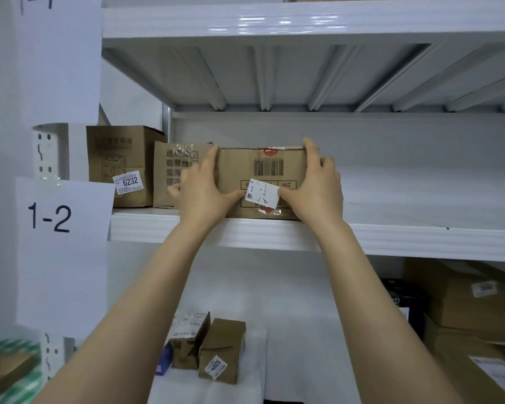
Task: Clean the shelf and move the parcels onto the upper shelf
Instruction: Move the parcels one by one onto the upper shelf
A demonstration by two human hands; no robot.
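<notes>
bearing cardboard parcels (236, 170); glossy white shelf (405, 240)

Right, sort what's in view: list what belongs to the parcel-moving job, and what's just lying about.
Job: brown cardboard box with a barcode, gripped by left hand and right hand; white metal shelf; brown box labelled 6232; small brown box labelled 4005 below.
Lying about: white paper sign reading 1-2.

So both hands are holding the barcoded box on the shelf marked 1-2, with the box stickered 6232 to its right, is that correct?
Not quite: the head view shows the 6232 box standing to the left of the barcoded box, not its right. The left hand and right hand do hold it on the shelf marked 1-2.
</notes>
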